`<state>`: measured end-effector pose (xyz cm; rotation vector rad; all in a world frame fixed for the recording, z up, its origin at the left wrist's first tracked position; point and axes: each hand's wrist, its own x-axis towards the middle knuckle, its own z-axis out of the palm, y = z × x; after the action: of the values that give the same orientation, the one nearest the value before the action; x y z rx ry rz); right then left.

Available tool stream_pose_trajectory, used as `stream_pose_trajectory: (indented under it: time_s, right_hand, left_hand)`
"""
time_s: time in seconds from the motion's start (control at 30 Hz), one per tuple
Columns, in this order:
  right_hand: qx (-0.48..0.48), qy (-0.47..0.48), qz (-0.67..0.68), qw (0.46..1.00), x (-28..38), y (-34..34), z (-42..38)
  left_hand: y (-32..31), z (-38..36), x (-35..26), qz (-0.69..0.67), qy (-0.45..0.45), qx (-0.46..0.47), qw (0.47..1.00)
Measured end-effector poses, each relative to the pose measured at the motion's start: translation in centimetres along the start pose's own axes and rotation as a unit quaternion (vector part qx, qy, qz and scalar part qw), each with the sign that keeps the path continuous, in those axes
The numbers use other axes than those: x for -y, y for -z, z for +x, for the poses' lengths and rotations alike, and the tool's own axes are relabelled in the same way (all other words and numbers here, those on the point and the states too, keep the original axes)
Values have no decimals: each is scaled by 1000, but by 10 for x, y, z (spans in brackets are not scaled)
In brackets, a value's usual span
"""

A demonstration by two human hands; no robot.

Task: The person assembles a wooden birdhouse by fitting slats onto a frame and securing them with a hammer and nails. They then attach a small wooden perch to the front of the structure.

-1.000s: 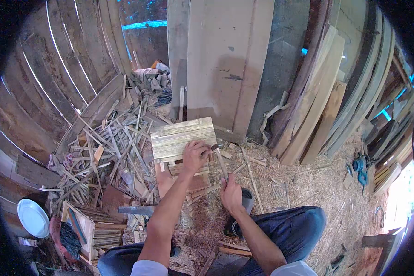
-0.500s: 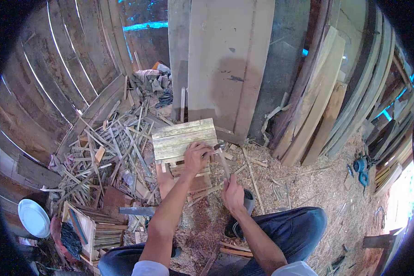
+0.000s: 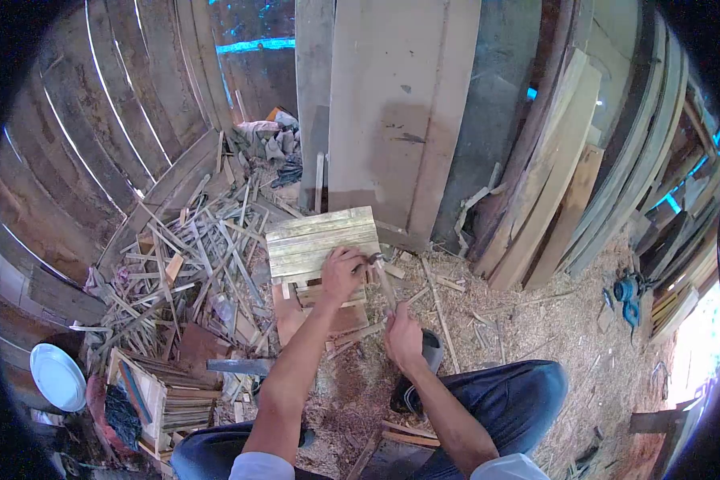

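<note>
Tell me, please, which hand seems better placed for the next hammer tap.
Probably the right hand: it holds the hammer, whose head is near the wooden panel, where the left hand rests.

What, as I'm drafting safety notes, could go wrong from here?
The right hand holds the hammer with its head close to the bare left hand, so a stray blow might catch fingers. The slatted panel seems raised on smaller wood pieces and may rock if struck near its edge. Wood shavings and loose sticks lie around, so a foot could slip.
</note>
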<state>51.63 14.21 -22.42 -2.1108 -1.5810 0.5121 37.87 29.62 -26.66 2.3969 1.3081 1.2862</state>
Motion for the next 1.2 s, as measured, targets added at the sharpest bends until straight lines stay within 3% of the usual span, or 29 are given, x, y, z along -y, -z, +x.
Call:
stream_pose_trajectory:
  time_s: [0.13,0.3,0.37,0.43,0.53,0.67,0.73,0.83,0.97,1.03,1.13,1.2]
  right_hand:
    - [-23,5,64,998,6,7,-2]
    - [-16,15,11,1000,-7,-5,3]
    - [5,17,19,1000,-3,-2,4]
    - [4,-20,83,996,8,10,1]
    - [12,-4,-3,1000,-5,-7,1]
    - [28,-7,23,999,-2,3,2]
    - [-41,5,110,993,6,7,2]
    - [14,-7,-5,1000,-1,-2,4]
    - [14,-22,20,999,-2,3,4]
    - [-56,2,100,993,-6,-3,4]
    - [-6,23,-23,999,-12,-11,7]
    - [-11,28,-11,999,-10,-8,10]
  left_hand:
    - [7,2,-4,-38,-8,16,999]
    - [3,3,-2,6,-11,-22,1000]
    - [8,3,-4,-58,-15,-1,998]
    - [5,1,-1,-52,-14,2,999]
    - [0,0,-1,-29,-11,-9,999]
    - [-2,-1,7,-39,-20,6,999]
    - [4,0,0,-40,-13,7,999]
    - [3,0,-1,-29,-9,0,1000]
    - [7,2,-2,-49,8,20,999]
    - [5,1,1,-45,9,23,999]
    - [3,2,0,-41,17,32,999]
    - [3,4,4,-36,26,41,998]
